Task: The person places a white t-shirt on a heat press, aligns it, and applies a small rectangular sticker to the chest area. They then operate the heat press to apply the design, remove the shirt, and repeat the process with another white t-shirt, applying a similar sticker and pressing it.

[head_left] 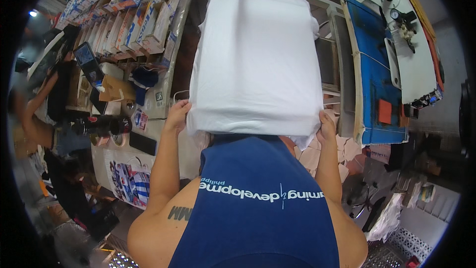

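Note:
A white T-shirt point(255, 59) lies stretched flat in front of me, its neckline with a small dark label at the far end. Whatever flat form carries it is hidden under the cloth. At the near left corner my left hand point(179, 114) pinches the shirt's edge between thumb and fingers. My right hand point(326, 125) grips the opposite near corner in the same way. Between my hands the hem hangs in soft folds, with a loose bit of cloth drooping beside my right hand.
To the right stands a blue padded panel point(374, 69) beside a white machine part with a pressure gauge point(394, 14). On the left are shelves of cardboard boxes point(148, 27) and a table holding a black phone point(143, 143) and printed sheets point(130, 183). Another person's arm point(37, 101) shows at far left.

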Tool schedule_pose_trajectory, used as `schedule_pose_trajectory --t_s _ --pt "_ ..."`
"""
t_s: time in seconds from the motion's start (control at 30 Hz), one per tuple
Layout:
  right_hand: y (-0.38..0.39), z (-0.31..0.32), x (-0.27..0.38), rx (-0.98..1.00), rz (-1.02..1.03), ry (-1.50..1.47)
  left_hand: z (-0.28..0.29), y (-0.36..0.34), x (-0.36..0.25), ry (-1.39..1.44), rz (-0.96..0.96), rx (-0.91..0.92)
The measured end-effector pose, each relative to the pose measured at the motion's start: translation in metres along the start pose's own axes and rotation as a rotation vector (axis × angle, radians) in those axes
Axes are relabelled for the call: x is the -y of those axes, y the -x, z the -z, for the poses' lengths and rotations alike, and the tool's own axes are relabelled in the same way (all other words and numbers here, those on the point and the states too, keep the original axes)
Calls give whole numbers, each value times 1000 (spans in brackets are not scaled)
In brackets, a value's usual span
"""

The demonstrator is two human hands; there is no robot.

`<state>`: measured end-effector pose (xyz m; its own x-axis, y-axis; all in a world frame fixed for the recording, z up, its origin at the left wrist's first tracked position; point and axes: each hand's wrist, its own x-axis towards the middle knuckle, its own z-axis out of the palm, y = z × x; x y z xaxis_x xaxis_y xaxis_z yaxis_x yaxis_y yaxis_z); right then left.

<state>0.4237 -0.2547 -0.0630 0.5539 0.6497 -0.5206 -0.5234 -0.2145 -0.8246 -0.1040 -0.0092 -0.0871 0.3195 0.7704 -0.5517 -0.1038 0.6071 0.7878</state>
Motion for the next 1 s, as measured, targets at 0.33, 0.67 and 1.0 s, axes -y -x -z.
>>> schedule_pose_trajectory --t_s 0.33,0.67,1.0 --pt "6 8 -9 -15 22 -43 16 16 14 -5 -34 -43" --pt "18 -7 -1 -64 21 -62 20 22 -3 349 -46 127" --pt "-1 -23 -38 -163 -31 105 15 -11 63 -233 -156 -62"
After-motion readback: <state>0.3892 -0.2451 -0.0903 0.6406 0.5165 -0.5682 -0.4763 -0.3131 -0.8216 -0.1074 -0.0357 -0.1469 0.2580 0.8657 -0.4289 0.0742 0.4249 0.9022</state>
